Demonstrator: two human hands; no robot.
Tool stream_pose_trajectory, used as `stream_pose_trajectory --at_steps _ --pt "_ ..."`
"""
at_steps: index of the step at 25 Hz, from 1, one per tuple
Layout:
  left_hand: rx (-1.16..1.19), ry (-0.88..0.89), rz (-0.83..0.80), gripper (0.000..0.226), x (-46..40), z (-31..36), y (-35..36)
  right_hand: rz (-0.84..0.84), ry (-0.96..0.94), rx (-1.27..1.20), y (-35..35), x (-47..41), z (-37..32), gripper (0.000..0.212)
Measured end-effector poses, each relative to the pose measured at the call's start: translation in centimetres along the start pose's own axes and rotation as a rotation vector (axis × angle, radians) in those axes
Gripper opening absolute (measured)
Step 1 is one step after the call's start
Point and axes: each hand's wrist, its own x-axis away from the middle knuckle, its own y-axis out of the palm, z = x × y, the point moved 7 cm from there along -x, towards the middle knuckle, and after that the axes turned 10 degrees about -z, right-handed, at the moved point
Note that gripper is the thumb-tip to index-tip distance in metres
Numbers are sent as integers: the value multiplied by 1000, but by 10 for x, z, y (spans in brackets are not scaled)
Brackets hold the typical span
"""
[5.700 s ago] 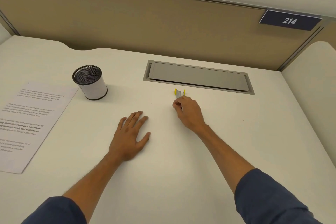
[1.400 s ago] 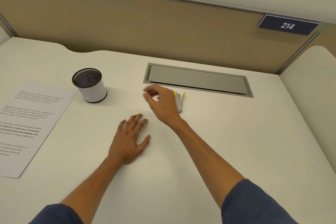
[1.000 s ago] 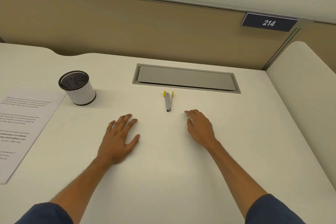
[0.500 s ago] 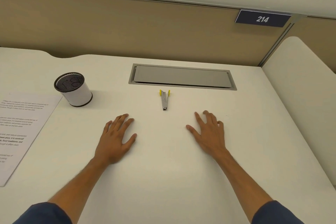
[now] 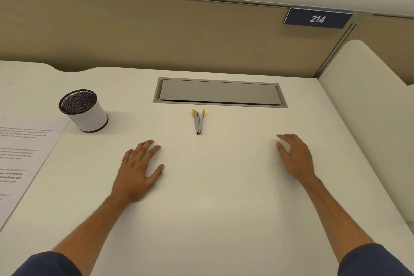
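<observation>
Where the white desk (image 5: 212, 213) fills the middle of the frame, a small grey metal tool with two yellow tips (image 5: 198, 121) lies alone. It is probably a staple remover, though it is too small to be sure. Its yellow end points toward the top of the frame and its narrow end toward the bottom, and neither hand touches it.

Just above it, a grey cable hatch (image 5: 219, 92) is set flush into the desk, with its lid closed. Below and to the left of the tool, the left hand (image 5: 136, 172) lies flat on the desk, palm down, its fingers straight and slightly spread, holding nothing. Lower right of the tool and well apart from it, the right hand (image 5: 295, 159) is also empty, with its fingers loosely bent and its thumb held out toward the centre.

Dark blue sleeves cover both forearms at the bottom corners of the frame.

At centre left stands a round pen cup (image 5: 84, 111) with a black mesh rim and a white wall. A printed sheet (image 5: 24, 159) lies just beside it, running off the left edge. A tan partition panel (image 5: 156, 33) crosses the upper frame. At its upper right is a dark number plate reading 214 (image 5: 317, 18).
</observation>
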Motion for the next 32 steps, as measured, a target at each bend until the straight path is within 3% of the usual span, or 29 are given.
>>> stream_pose_trajectory --at_steps 5,20,32 --pt "-5 -6 -1 63 -1 -1 0 -17 37 -135 -4 -23 10 20" --pt "-5 -4 2 62 -1 -1 1 -25 97 -125 -16 -38 5 8" --pt "6 -4 2 62 -1 0 -1 -108 109 -53 -16 -44 11 16"
